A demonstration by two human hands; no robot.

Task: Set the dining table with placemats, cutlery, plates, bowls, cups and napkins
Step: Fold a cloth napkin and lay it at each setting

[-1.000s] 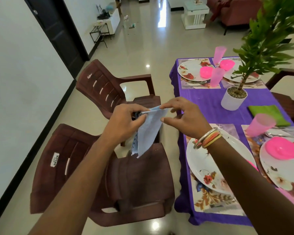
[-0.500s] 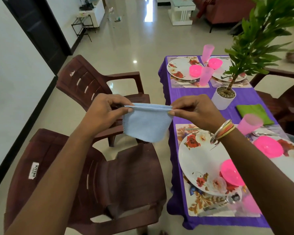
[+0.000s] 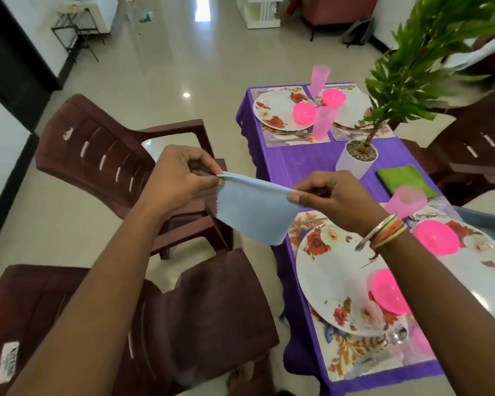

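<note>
Blue napkin (image 3: 255, 212), bunched and dangling a second ago, now hangs folded and taut, top corners pinched by the left hand (image 3: 180, 178) at nine o'clock and right hand (image 3: 335, 198) at three, beside the desk (image 3: 297, 164); probably ready to lay.

Only one view was given, from a wide-angle camera worn on the person's head. It stood above and just left of the table (image 3: 297, 167), by that table's near end, and faced forward and steeply down along its length. The table filled the right of the picture, its far end toward the top. The left hand (image 3: 177, 178) and right hand (image 3: 337, 198), the blue napkin (image 3: 255, 212) between them, sat close under the lens at the table's left edge.
</note>
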